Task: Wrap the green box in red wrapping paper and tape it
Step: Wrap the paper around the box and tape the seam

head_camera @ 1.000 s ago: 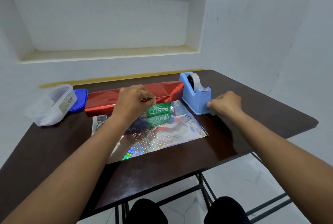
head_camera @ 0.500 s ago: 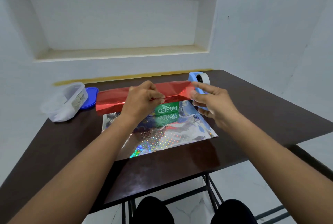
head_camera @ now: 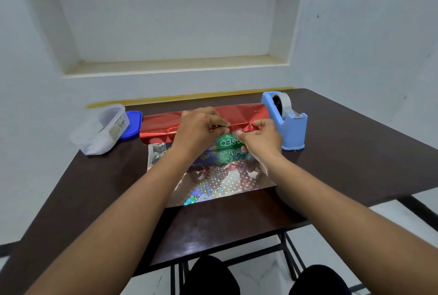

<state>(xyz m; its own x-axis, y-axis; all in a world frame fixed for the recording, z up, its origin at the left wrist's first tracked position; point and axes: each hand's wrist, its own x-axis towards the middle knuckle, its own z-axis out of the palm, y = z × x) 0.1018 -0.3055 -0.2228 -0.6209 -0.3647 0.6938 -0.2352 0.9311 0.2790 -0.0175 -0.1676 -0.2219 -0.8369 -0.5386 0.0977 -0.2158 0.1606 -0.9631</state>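
The green box [head_camera: 228,143] lies on the table, its far side covered by red wrapping paper [head_camera: 161,125] folded over it; white upside-down lettering shows on the near face. The paper's silver holographic inner side [head_camera: 225,182] spreads flat toward me. My left hand [head_camera: 198,128] pinches the red paper's folded edge on top of the box. My right hand [head_camera: 262,138] sits just to its right, fingers curled and pinching at the same edge over the box, apparently with a small piece of tape that I cannot make out clearly.
A light blue tape dispenser [head_camera: 286,124] stands right of the box. A clear plastic container [head_camera: 102,129] and its blue lid [head_camera: 131,125] lie at the back left. The dark table [head_camera: 355,164] meets the wall behind; its front edge is near my knees.
My right hand left the tape dispenser and came left to the red paper's edge on the box. My left hand kept its pinch on the paper.
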